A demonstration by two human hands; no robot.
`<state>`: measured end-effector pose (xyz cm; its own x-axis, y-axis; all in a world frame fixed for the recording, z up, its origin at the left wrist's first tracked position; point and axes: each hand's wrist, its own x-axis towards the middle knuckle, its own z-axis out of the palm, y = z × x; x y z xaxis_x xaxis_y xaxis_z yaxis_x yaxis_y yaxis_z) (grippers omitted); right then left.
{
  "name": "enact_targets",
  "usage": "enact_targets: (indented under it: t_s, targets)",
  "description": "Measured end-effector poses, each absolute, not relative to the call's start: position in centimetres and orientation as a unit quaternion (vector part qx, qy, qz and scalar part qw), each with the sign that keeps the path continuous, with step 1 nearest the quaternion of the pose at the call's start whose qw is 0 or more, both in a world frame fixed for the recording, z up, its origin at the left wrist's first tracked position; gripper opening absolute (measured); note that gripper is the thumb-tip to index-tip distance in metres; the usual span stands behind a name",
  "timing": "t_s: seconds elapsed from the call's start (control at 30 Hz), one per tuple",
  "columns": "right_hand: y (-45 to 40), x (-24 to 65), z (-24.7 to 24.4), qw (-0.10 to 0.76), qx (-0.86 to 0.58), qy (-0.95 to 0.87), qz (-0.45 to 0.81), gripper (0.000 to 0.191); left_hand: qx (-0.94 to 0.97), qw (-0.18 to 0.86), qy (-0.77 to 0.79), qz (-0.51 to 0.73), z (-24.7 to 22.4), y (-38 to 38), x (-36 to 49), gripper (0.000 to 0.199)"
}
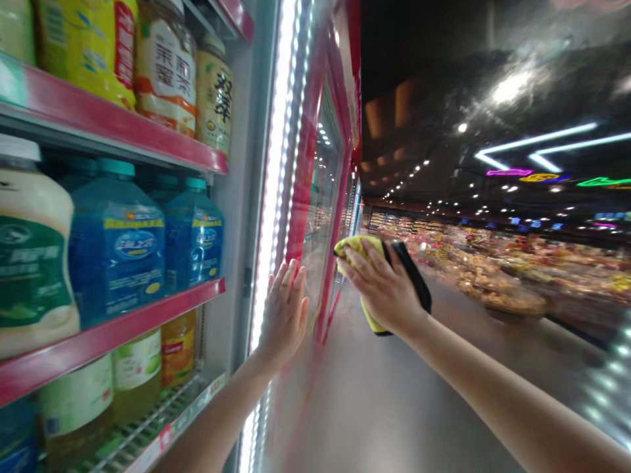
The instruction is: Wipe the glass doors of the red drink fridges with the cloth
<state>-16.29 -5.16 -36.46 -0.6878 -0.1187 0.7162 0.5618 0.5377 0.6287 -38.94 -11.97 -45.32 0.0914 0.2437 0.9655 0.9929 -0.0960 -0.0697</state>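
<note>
My left hand (283, 315) is raised beside the bright LED strip (280, 151) on the cabinet's edge, palm toward the red frame, fingers stretched out and nothing in it. Whether it touches the frame cannot be made out. To its right, my right hand (382, 282) has its fingers spread over a folded yellow cloth (373, 322) with a black edge and holds it. The cloth stands upright in front of the palm. Any surface behind the cloth is too clear or blurred to tell.
On the left, an open drinks cabinet has pink-edged shelves (123, 328) with blue bottles (131, 249), a white bottle (34, 263) and tea bottles (165, 66). Further cabinets with red frames run ahead. A grey floor (365, 407) and blurred produce displays (503, 276) lie to the right.
</note>
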Motion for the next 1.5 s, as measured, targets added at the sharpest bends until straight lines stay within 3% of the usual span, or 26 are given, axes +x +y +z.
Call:
enact_targets:
  t_s: [0.17,0.3,0.4,0.47,0.57,0.67,0.83,0.97,1.07,1.2,1.33,1.5]
  targets:
    - [-5.0,-15.9,-40.9,0.284,-0.008,-0.82,-0.496,0.044,-0.613,0.419,-0.503,-0.443,-45.1,-11.4,-38.0,0.068]
    - [-5.1,-13.5,-37.3,0.405,-0.142,-0.767,-0.477,0.047,-0.612,0.432,-0.483,-0.454,-44.6,-10.7,-36.9,0.07]
    - [-5.7,-11.9,-37.4,0.5,-0.263,-0.691,-0.451,0.052,-0.609,0.439,-0.474,-0.46,-44.7,-10.6,-36.3,0.072]
    - [-6.2,-12.0,-39.6,0.517,-0.282,-0.675,-0.445,0.053,-0.607,0.439,-0.473,-0.464,-44.8,-10.7,-36.1,0.071]
    - [-6.4,-14.0,-41.8,0.475,-0.226,-0.723,-0.448,0.051,-0.604,0.443,-0.468,-0.469,-44.3,-10.5,-35.4,0.07]
    - [-5.5,-15.5,-38.9,0.466,-0.195,-0.741,-0.443,0.05,-0.601,0.438,-0.464,-0.481,-43.3,-9.8,-34.1,0.07]
    - [-4.3,-11.6,-31.9,0.566,-0.302,-0.637,-0.428,0.05,-0.61,0.415,-0.451,-0.502,-42.6,-9.0,-32.2,0.073]
    - [-5.0,-8.1,-36.6,0.607,-0.376,-0.55,-0.433,0.053,-0.609,0.41,-0.448,-0.51,-43.7,-9.4,-32.1,0.073]
    - [-5.7,-9.3,-41.2,0.586,-0.361,-0.567,-0.452,0.055,-0.605,0.417,-0.445,-0.512,-44.2,-9.3,-31.8,0.072]
    - [-5.4,-10.8,-39.2,0.52,-0.302,-0.645,-0.471,0.051,-0.62,0.431,-0.417,-0.505,-43.6,-8.6,-30.1,0.073]
    - [-4.1,-6.7,-35.2,0.556,-0.351,-0.595,-0.462,0.053,-0.635,0.434,-0.395,-0.503,-43.5,-8.4,-28.6,0.074]
    - [-4.1,-4.2,-40.7,0.602,-0.424,-0.513,-0.442,0.056,-0.64,0.43,-0.395,-0.5,-45.3,-8.8,-28.6,0.074]
